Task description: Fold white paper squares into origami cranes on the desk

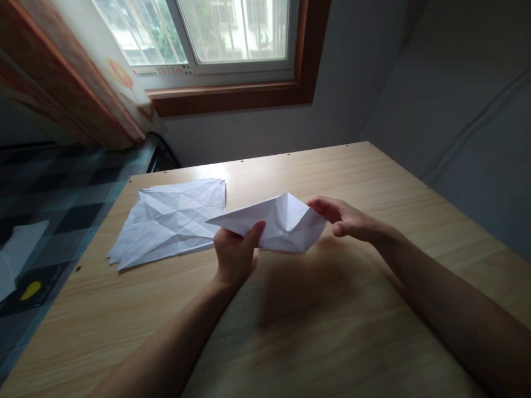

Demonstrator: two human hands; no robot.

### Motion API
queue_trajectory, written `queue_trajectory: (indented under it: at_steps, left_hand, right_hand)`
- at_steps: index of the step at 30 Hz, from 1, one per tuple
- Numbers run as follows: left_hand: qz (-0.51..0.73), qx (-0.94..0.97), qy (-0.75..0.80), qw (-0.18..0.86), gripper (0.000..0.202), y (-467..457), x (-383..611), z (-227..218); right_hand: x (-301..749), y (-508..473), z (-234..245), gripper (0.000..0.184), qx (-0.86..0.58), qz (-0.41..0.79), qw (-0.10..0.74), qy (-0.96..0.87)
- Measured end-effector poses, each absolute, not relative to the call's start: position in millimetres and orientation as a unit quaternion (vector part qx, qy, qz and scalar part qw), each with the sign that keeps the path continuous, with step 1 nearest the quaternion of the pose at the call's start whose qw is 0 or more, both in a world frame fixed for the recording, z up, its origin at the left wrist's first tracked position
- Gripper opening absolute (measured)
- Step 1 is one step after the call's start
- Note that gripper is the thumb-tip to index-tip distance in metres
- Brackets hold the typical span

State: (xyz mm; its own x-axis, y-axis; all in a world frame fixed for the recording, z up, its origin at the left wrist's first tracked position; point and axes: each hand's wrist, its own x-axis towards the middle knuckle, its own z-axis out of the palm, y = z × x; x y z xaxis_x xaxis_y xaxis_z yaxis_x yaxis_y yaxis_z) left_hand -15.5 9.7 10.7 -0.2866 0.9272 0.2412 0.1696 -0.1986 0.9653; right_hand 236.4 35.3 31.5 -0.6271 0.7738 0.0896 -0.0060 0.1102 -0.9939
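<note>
Both our forearms come in from the lower edge, the left forearm (pixel 174 331) at centre-left and the right forearm (pixel 448 293) from the right, over a pale wood-grained table (pixel 332 342). Our left hand (pixel 235 254) is closed firmly on a folded white paper (pixel 277 221), thumb laid over the near face and fingers curled beneath. We have this paper raised above the middle of the table, with a shadow below it; its left end narrows to a point, while the right part is creased and bulges out. Our right hand (pixel 338 218) is half spread and loosely curved at the paper's right end, the thumb apart from it and the fingertips reaching to its far edge; whether they press on it we cannot tell. Left of the folded paper, well within our reach, lies a stack of creased white sheets (pixel 174 224), its edges unevenly lined up. Beyond the table's left side we see a dark checked cloth (pixel 91 171) with a loose white paper (pixel 22 251) on it. Above, a patterned curtain (pixel 78 72) hangs beside a window (pixel 240 33) in a brown wooden frame (pixel 236 98).
</note>
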Motion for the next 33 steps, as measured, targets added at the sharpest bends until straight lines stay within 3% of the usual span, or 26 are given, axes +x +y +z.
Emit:
queue_trajectory:
  at_steps: [2, 7, 10, 17, 22, 26, 29, 33]
  left_hand:
    - [0.594, 0.5, 0.529, 0.344, 0.024, 10.5, -14.9, 11.0]
    - [0.627, 0.478, 0.456, 0.413, 0.027, 13.4, -13.1, 5.4]
    - [0.622, 0.482, 0.436, 0.436, 0.038, 19.1, -14.6, 2.1]
    - [0.608, 0.446, 0.404, 0.518, 0.045, 22.2, -14.3, 1.7]
    - [0.559, 0.449, 0.395, 0.574, 0.044, 22.8, -16.5, 5.9]
    - [0.527, 0.444, 0.399, 0.606, 0.06, 25.3, -20.6, 8.0]
    - [0.518, 0.47, 0.441, 0.562, 0.067, 25.0, -20.4, 4.8]
    - [0.528, 0.585, 0.54, 0.296, 0.054, 22.3, -22.0, -1.0]
  right_hand:
    - [233.3, 32.1, 35.3, 0.084, -0.288, 0.661, 0.292, -0.629]
    - [227.9, 28.3, 34.3, 0.067, -0.319, 0.738, 0.299, -0.513]
    - [226.1, 27.6, 32.4, 0.067, -0.297, 0.761, 0.317, -0.481]
    - [226.9, 28.4, 29.8, 0.037, -0.323, 0.728, 0.382, -0.469]
    - [228.7, 32.0, 27.9, 0.046, -0.335, 0.702, 0.426, -0.462]
    - [230.1, 37.7, 22.3, 0.042, -0.421, 0.662, 0.448, -0.429]
    - [232.9, 42.9, 14.4, 0.035, -0.485, 0.607, 0.461, -0.43]
    - [241.3, 49.6, 4.2, 0.043, -0.575, 0.484, 0.423, -0.506]
